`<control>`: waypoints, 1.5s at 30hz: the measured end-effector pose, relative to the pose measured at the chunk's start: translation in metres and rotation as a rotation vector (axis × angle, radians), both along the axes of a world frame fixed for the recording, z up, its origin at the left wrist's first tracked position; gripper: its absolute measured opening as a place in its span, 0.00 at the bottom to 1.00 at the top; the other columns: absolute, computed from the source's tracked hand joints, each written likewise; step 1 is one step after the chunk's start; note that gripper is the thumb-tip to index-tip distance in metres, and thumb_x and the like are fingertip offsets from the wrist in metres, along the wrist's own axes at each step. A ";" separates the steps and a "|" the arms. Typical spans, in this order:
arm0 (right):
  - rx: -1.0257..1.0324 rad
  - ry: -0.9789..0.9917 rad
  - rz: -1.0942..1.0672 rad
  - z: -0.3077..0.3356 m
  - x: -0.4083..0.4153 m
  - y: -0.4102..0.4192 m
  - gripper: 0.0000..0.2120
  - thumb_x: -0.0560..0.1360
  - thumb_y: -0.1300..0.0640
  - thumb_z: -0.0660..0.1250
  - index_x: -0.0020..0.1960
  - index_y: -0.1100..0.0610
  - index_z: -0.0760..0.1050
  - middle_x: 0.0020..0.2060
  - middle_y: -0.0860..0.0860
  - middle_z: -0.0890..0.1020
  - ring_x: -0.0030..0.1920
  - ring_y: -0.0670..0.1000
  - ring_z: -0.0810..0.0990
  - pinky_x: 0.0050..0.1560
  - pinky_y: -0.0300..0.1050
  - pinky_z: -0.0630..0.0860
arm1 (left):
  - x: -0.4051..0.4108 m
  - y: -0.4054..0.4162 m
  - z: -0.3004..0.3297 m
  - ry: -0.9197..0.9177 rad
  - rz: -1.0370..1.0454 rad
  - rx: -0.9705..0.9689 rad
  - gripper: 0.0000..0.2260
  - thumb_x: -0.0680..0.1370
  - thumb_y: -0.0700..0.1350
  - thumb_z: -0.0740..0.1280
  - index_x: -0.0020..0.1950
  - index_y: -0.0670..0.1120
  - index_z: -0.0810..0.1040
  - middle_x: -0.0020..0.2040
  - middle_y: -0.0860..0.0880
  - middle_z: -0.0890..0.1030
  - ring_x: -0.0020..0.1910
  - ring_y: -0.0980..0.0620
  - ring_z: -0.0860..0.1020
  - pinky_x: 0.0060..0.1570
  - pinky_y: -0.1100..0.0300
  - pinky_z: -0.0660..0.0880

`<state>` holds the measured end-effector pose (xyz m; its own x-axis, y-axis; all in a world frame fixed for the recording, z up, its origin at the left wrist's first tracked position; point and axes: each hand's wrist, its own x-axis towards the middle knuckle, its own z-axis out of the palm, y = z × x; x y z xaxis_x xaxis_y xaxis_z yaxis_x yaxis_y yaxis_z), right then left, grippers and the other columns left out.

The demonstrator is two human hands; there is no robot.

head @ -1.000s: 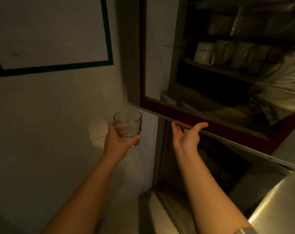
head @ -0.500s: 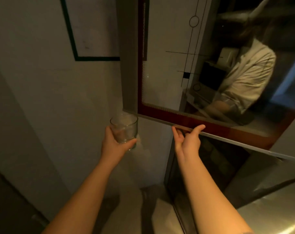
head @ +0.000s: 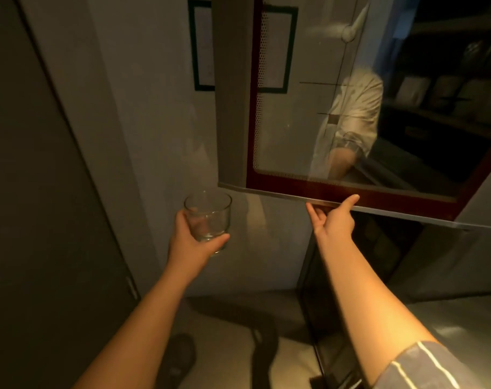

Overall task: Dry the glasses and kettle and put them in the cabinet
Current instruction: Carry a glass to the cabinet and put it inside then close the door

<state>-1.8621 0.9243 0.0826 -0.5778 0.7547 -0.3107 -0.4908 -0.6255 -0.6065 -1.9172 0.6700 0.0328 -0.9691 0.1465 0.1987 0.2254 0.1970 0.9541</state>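
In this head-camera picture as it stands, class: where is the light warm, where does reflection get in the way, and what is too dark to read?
Head view: warm light falls on both forearms and the left hand holding the glass; the cabinet door, gripped by the right hand, mirrors a person in a pale shirt, masking the shelves; the right cabinet interior is near black; straight edges bow from the wide lens.

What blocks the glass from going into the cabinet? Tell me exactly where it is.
The cabinet door. Its glass pane hangs between the glass, held in the left hand, and the shelves dimly seen behind it. The right hand grips the door's bottom edge, fingers under, thumb in front. Nothing else visible stands between.
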 end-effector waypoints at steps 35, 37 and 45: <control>0.050 -0.108 0.495 0.008 0.187 -0.001 0.22 0.78 0.43 0.60 0.64 0.58 0.69 0.56 0.58 0.80 0.55 0.58 0.81 0.55 0.56 0.79 | 0.299 -0.020 0.017 -0.064 0.403 -0.028 0.39 0.64 0.45 0.80 0.70 0.50 0.64 0.65 0.49 0.72 0.62 0.51 0.72 0.56 0.60 0.70; 0.033 -0.114 0.509 0.010 0.188 0.000 0.21 0.78 0.43 0.60 0.62 0.58 0.69 0.54 0.58 0.79 0.56 0.59 0.81 0.56 0.57 0.78 | 0.304 -0.017 0.018 -0.059 0.407 -0.022 0.39 0.64 0.44 0.80 0.70 0.50 0.64 0.65 0.49 0.72 0.61 0.53 0.72 0.56 0.60 0.70; -0.007 -0.093 0.545 0.005 0.186 0.002 0.21 0.75 0.42 0.63 0.60 0.55 0.70 0.58 0.57 0.79 0.56 0.58 0.81 0.56 0.56 0.78 | 0.313 -0.019 0.025 -0.038 0.407 -0.063 0.41 0.64 0.45 0.80 0.72 0.49 0.62 0.66 0.49 0.71 0.60 0.54 0.71 0.55 0.62 0.70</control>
<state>-1.6766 0.9261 0.0875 -0.8540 0.3518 -0.3832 -0.0391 -0.7781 -0.6270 -1.6040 0.6512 0.0573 -0.9567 -0.2399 0.1650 0.0821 0.3212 0.9435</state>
